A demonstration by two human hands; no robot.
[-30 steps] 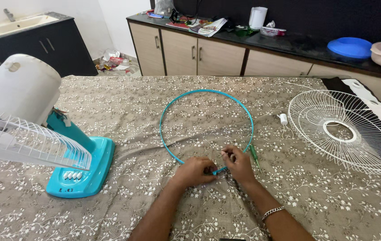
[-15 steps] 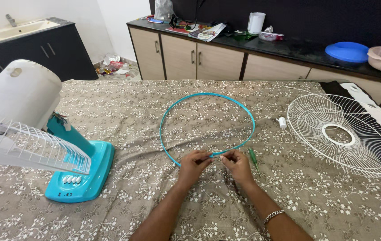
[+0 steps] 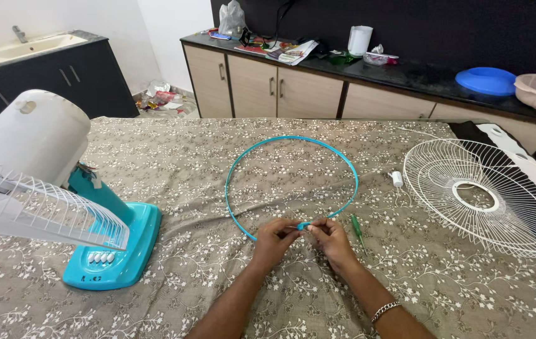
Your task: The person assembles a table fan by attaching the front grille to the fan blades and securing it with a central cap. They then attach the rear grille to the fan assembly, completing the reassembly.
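At the near edge of the teal ring (image 3: 291, 177), lying flat on the cloth-covered tabletop (image 3: 406, 282), both hands pinch its joint — left hand (image 3: 276, 238), right hand (image 3: 329, 236), each grip pressed on the clasp ends. Closing it looks to be the step in hand — the ends need aligning; a green screwdriver (image 3: 357, 230) lies just beside.

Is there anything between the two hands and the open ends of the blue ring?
Nothing visible. The left hand and right hand already pinch the ends of the blue ring. The green screwdriver lies beside the right hand, apart.
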